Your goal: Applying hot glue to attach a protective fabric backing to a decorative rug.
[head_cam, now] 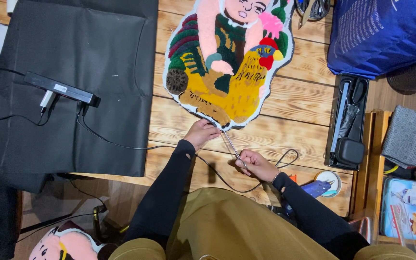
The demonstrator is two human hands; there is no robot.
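view from above of a person in black sleeves and olive trousers at a wooden table (pixel 290 103). a colourful tufted rug (pixel 229 60), shaped as a child with a yellow rooster, lies flat on the table. the left hand (pixel 201 133) pinches the rug's lower white edge. the right hand (pixel 256 165) grips slim metal scissors (pixel 232 147), their tips pointing at that edge beside the left fingers. a black cable (pixel 121 143) runs across the table from a black power strip (pixel 61 89) resting on a black cloth (pixel 73 86) at left. a black tool case (pixel 347 123) lies at right, near a blue bag (pixel 383 33).
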